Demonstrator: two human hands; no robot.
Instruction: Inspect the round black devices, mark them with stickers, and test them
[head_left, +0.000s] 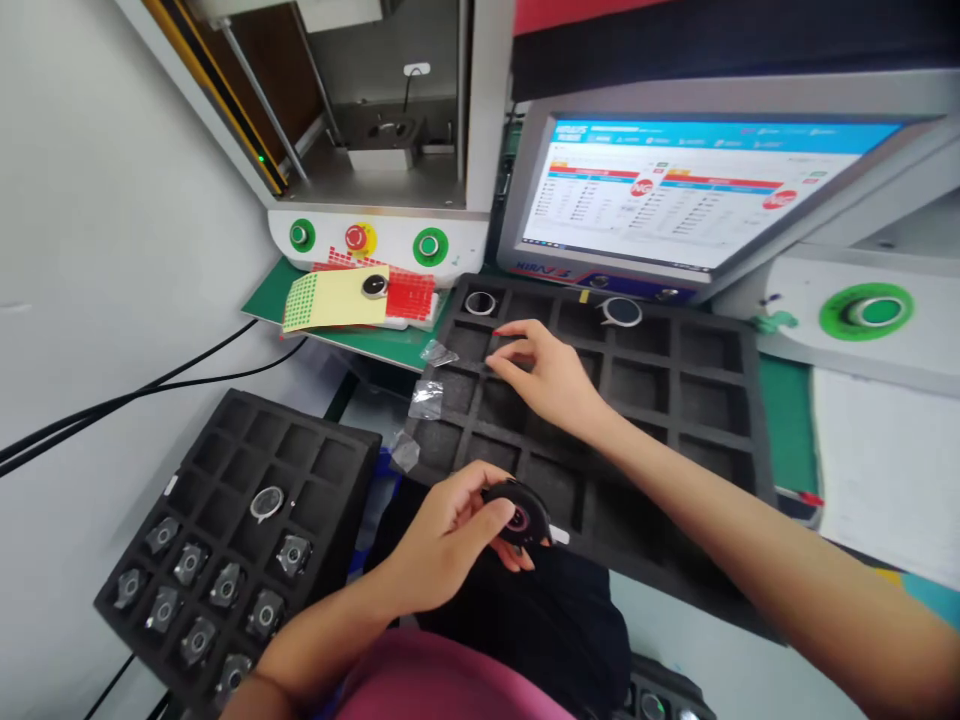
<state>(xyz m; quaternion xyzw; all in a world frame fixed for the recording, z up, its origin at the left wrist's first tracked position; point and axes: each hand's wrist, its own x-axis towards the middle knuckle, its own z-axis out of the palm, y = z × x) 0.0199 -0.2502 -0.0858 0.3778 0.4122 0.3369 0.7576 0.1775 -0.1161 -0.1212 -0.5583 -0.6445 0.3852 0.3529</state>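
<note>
Gripping a small round black part [517, 512] between thumb and curled fingers, the left hand [450, 540] sits low in the middle of the frame, just in front of the near edge of a large black foam tray [675, 400]. The right hand [551, 375] reaches across that tray at centre frame, fingers spread and loosely extended, tips resting on a divider near the tray's upper left cells, holding nothing. Two ring-shaped parts [480, 302] lie in the tray's far row. A second foam tray [330, 450] at lower left carries rows of small parts. A monitor [690, 190] fills the upper right.
</note>
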